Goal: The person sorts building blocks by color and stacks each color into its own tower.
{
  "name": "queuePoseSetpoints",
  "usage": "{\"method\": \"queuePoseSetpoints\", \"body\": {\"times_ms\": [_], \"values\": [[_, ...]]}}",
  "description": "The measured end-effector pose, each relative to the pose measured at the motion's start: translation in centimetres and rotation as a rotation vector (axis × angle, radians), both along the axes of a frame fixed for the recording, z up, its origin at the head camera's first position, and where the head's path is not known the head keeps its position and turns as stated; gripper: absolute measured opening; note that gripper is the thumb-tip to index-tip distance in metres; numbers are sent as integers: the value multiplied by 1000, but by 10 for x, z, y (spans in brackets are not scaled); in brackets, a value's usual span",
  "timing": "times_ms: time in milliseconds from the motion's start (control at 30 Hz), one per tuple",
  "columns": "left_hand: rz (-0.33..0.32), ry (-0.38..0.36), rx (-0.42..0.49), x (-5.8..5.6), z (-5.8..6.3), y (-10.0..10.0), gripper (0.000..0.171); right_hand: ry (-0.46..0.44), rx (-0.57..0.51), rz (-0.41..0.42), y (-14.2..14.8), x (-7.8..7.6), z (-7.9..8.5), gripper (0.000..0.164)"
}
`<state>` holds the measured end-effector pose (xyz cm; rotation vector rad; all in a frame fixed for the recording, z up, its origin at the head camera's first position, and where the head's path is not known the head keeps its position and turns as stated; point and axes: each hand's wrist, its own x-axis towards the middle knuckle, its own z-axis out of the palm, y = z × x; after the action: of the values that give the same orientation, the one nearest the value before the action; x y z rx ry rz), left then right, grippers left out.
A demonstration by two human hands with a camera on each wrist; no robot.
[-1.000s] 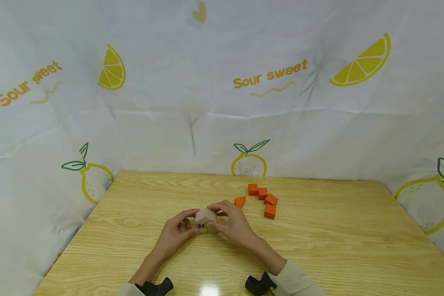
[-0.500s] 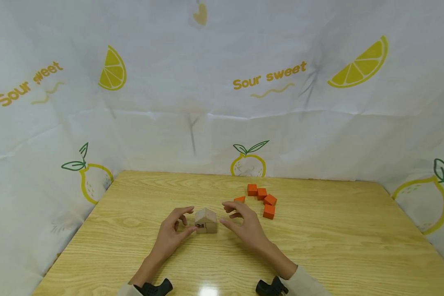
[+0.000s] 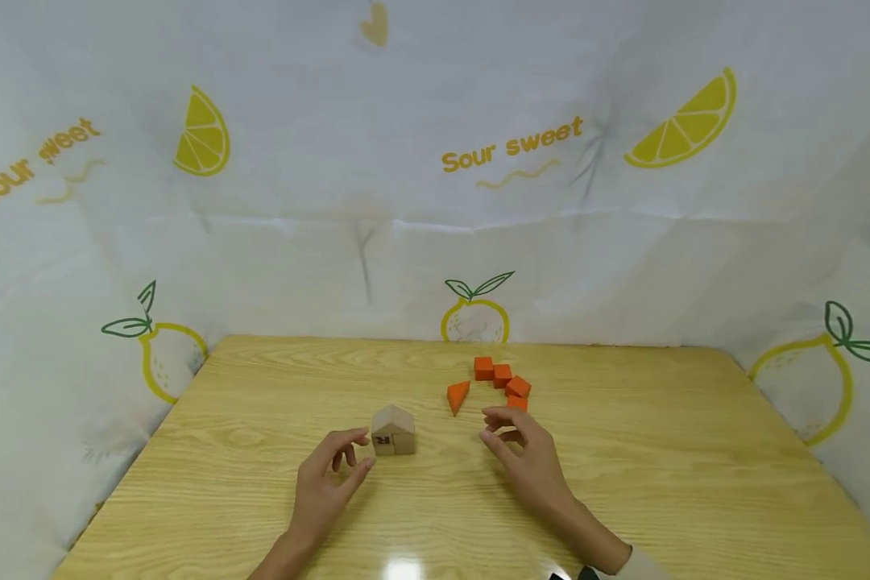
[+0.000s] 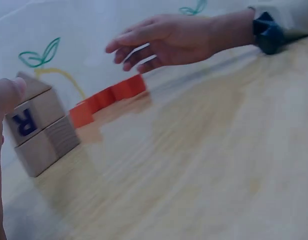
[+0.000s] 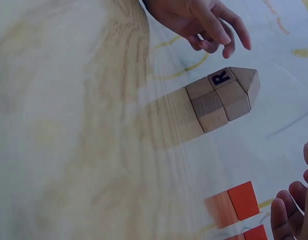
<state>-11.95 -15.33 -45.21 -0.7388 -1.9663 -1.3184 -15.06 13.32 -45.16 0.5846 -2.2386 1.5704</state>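
A small house of plain wooden blocks (image 3: 394,435) stands on the table, left of the middle. It has two rows of cubes, one of them marked with an R (image 5: 221,77), under a triangular roof block (image 5: 247,81). Just left of it my left hand (image 3: 325,483) holds nothing, fingers loosely bent and fingertips close to its side. My right hand (image 3: 531,463) hovers farther right, also holding nothing, its fingers lightly curved. Right beyond those fingers lies the nearest orange cube (image 3: 517,403), partly covered by the hand in the head view.
More orange cubes (image 3: 503,375) run in a slanting line behind the right hand. An orange triangular block (image 3: 457,397) lies between them and the wooden house. The wood-grain table (image 3: 645,467) ends at a white curtain (image 3: 290,274) printed with lemons.
My right hand has let go of the roof block and moved right, toward the orange cubes. The left hand has drawn back slightly from the house. The view has shifted a little.
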Motion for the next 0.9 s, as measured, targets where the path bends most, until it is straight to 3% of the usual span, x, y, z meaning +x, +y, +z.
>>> {"method": "queuePoseSetpoints", "body": {"times_ms": [133, 233, 433, 533, 667, 767, 900], "values": [[-85, 65, 8, 11, 0, 16, 51, 53, -5, -48, 9, 9, 10, 27], [-155, 104, 3, 17, -3, 29, 45, 48, -5, -93, 20, 9, 6, 27], [-297, 155, -28, 11, -25, 52, 38, 12, 31, -200, 44, -2, -14, 30], [-329, 123, -40, 6, -33, 63, 41, 16, 54, -213, 50, -6, -18, 32], [-382, 54, -42, 2, -34, 77, 51, 13, 95, -207, 55, -13, -23, 34], [-398, -4, -36, 2, -27, 87, 56, -20, 106, -181, 58, -19, -25, 35], [-357, -103, -37, 5, -8, 98, 55, -80, 130, -151, 62, -26, -24, 38]]}}
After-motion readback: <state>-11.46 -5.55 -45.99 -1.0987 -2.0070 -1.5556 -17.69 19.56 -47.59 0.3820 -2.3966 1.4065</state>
